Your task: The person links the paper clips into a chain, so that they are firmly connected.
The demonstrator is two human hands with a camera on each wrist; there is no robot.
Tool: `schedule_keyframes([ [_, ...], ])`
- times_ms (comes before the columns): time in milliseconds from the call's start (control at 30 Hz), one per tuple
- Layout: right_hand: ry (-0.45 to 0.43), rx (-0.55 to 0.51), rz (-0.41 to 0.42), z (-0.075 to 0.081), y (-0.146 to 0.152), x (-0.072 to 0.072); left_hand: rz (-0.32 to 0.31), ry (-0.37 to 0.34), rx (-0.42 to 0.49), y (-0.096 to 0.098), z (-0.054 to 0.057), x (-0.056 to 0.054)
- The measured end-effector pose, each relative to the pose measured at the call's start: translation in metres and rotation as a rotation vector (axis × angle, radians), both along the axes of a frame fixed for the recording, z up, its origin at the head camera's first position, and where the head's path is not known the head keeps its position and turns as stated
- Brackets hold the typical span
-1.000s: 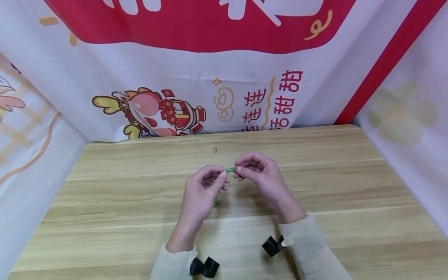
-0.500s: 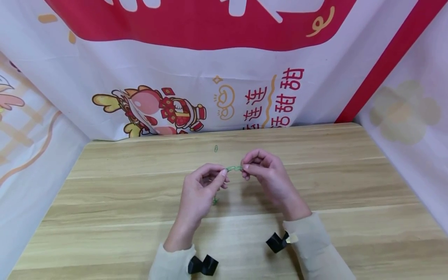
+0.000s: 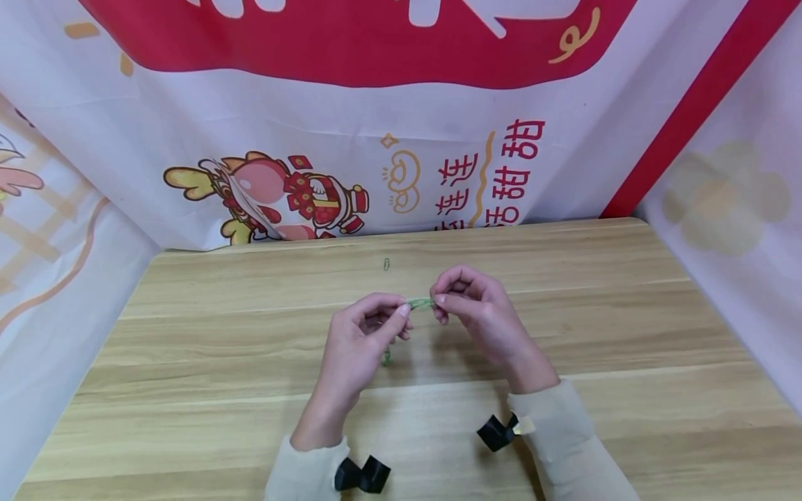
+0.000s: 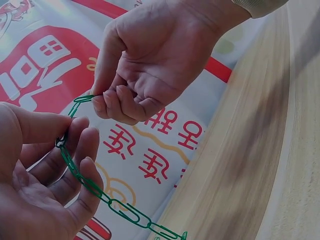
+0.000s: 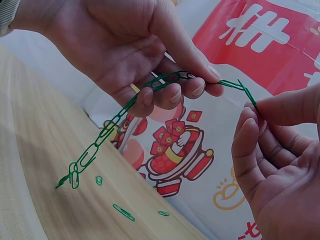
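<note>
My left hand (image 3: 357,344) pinches a chain of green paper clips (image 4: 129,212) between thumb and forefinger. From this pinch, the chain trails past the curled fingers, and its lower end reaches the tabletop in the right wrist view. My right hand (image 3: 485,323) pinches a green paper clip (image 5: 248,93) at the other end. In the gap between both hands, green clips stretch nearly level in the head view. Exactly how the clip at my right fingertips meets its neighbour is too small to tell.
One loose paper clip (image 3: 386,264) lies on the wooden table (image 3: 219,334) beyond the hands. More loose clips (image 5: 123,212) show on the table in the right wrist view. A printed white and red cloth (image 3: 351,111) hangs behind the table's back edge.
Compared with one second ago, my right hand has moved a little to the right, and more of the green clips shows between the hands. Over the last half second both hands barely move.
</note>
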State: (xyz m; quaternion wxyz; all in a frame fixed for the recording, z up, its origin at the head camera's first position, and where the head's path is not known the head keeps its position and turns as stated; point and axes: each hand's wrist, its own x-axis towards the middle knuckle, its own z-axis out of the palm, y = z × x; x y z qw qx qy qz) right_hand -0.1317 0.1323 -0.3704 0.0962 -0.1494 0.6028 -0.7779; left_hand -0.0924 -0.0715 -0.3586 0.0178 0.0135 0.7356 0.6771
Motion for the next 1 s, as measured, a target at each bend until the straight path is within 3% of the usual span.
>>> schedule_keyframes([
  [433,0.021,0.01,0.004,-0.0019,-0.0016,0.0,-0.002,0.009,-0.034,-0.0002,0.0002,0.0011],
  [700,0.042,-0.094,0.032,-0.0047,-0.0003,0.0001,0.025,0.045,-0.043,0.0027,0.001,0.0013],
  [1000,0.046,-0.089,0.008,-0.0042,0.001,-0.0001,0.029,0.03,-0.037,0.0022,0.0003,0.0027],
])
